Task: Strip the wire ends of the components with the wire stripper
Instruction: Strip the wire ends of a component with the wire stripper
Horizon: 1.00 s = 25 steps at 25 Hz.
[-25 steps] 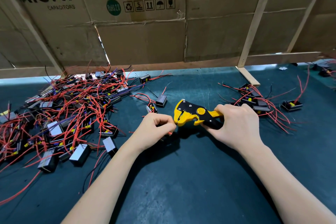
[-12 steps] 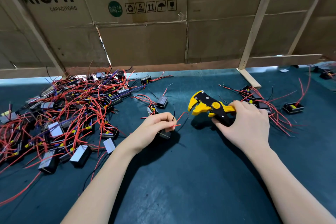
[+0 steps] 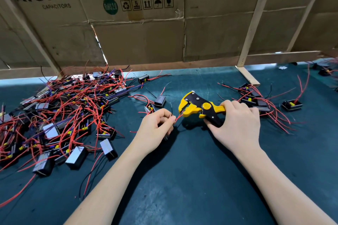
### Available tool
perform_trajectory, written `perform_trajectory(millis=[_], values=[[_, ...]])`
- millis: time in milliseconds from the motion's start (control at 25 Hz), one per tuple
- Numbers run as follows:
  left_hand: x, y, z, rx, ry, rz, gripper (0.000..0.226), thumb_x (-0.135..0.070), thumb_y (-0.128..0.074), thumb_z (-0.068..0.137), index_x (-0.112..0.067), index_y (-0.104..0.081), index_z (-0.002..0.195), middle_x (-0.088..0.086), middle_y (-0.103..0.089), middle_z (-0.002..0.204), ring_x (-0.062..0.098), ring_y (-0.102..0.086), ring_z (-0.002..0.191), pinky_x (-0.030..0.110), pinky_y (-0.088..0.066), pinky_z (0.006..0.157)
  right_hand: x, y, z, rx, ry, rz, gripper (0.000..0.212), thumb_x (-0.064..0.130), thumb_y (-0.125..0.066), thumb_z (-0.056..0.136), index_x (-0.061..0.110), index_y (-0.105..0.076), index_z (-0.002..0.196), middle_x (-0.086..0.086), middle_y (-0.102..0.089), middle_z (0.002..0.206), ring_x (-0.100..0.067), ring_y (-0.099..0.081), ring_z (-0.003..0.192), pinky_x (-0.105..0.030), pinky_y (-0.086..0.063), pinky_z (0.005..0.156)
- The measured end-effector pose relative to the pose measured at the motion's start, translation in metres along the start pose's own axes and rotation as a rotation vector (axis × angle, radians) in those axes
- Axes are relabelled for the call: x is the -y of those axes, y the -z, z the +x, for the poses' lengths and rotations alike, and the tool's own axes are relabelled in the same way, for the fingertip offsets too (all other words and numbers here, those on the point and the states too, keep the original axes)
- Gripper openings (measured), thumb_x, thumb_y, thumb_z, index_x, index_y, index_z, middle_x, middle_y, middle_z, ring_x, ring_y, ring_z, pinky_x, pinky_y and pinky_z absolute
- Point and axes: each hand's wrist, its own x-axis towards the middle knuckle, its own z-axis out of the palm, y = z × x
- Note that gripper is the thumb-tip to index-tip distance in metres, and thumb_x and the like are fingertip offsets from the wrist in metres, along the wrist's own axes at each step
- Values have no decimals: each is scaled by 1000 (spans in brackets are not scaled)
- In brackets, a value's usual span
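My right hand (image 3: pixel 236 124) grips the handles of the yellow and black wire stripper (image 3: pixel 198 107), its jaws pointing left. My left hand (image 3: pixel 155 129) pinches a red wire (image 3: pixel 178 117) of a small black component, which is mostly hidden under the palm. The wire's free end reaches the stripper's jaws. A thin black wire (image 3: pixel 171 108) also rises from my left fingers.
A big tangled pile of black components with red wires (image 3: pixel 60 115) covers the left of the dark green mat. A smaller group (image 3: pixel 259 102) lies behind my right hand, two loose ones (image 3: pixel 157 102) behind my left. Cardboard panels on a wooden frame (image 3: pixel 254 20) wall off the back.
The stripper had swung away to the right with jaws open; now it is back by my left hand, with the red wire's end at its jaws.
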Motion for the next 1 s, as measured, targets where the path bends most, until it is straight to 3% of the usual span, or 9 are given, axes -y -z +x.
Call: perform_trajectory(millis=[400,760,1000], values=[[-2,-3,0,-61,43,51,22,-17,-54,99,-10,-56,78,-6,-57,49,7,-44,44,12,-36,50,3,2,1,0,31,22,48,54,-74,71,11,-62,87,-4,-64,82,-32,-59,80,-40,-34,75],[-4,-2,-1,-34,37,71,20,-16,-55,98,-8,-58,80,-7,-57,49,7,-45,48,16,-38,55,5,10,1,59,45,6,41,53,-77,69,14,-62,73,-3,-63,67,-31,-62,67,-35,-29,66],[-4,1,-1,1,11,73,22,-20,-58,97,-16,-54,76,-7,-58,53,6,-46,51,16,-39,57,3,12,1,70,-21,-6,42,58,-73,71,18,-60,68,-5,-62,64,-33,-62,68,-30,-27,57]])
